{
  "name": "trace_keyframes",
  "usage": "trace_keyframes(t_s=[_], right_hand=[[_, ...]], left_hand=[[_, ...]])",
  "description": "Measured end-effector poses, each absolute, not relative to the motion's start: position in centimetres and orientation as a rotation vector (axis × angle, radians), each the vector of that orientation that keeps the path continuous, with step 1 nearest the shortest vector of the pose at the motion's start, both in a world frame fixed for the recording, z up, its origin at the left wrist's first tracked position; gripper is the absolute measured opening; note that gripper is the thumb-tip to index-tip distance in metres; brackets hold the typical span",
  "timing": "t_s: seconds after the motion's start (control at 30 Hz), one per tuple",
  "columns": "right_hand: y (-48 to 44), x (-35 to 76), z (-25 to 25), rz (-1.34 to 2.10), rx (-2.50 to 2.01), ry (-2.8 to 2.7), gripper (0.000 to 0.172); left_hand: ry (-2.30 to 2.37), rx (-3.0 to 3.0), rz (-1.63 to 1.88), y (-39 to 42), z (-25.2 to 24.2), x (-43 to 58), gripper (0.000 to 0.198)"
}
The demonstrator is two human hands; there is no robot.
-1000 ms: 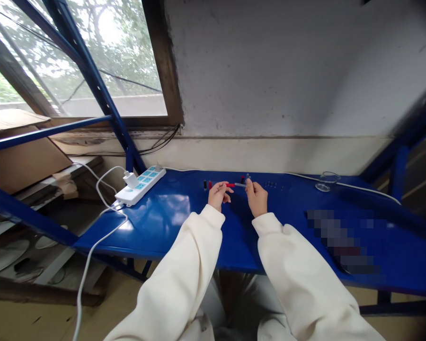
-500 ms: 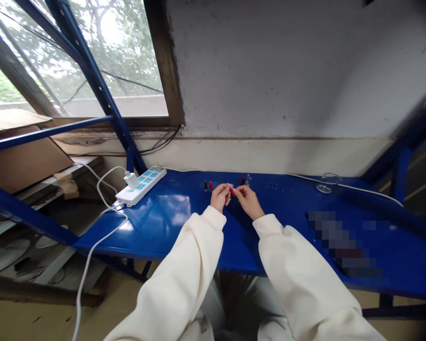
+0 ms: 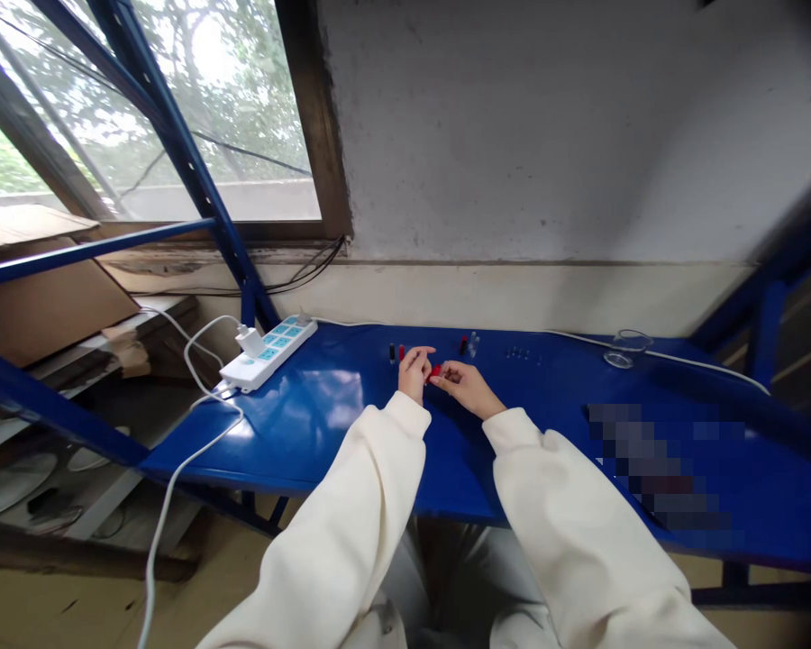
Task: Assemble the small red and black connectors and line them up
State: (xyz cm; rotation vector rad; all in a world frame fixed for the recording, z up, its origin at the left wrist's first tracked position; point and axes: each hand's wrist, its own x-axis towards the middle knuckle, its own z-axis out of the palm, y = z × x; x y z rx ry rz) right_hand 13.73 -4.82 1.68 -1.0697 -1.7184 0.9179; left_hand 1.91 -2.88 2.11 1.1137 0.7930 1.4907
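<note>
Close together over the blue table are my two hands. A small red piece sits between them, pinched by the fingertips of my right hand. My left hand touches its near side with curled fingers, while one finger stretches out to the right above it. Behind my left hand stand a small black tube and a red one. Farther right are a dark red tube and clear tubes. Several tiny clear pieces lie beyond my right hand.
At the table's left end lies a white power strip with a plug and white cable. A clear round container stands at the back right, beside a cable. A blurred dark item lies at the right. Blue frame bars rise at the left.
The red piece has tilted and moved slightly down and left between my hands. A finger of my left hand has extended to the right, and my right fingertips have shifted lower.
</note>
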Motion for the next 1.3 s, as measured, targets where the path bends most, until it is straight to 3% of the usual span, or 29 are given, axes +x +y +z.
trace_keyframes(t_s=[0.3, 0.5, 0.83, 1.3], right_hand=[[-1.9, 16.7, 3.5, 0.394, -1.559, -1.836, 0.017], [-0.5, 18.9, 3.1, 0.299, -1.957, -1.799, 0.014], [-0.1, 18.3, 0.6, 0.194, -1.966, -1.699, 0.018], [0.5, 18.8, 0.3, 0.271, -1.965, -1.720, 0.017]], left_hand=[[1.040, 1.241, 1.497, -2.3, 1.5, 2.4, 0.011], [1.143, 1.448, 1.338, -2.6, 1.1, 2.6, 0.011], [1.360, 1.886, 1.164, -3.5, 1.3, 2.9, 0.016], [1.334, 1.962, 1.176, -3.7, 1.1, 2.9, 0.018]])
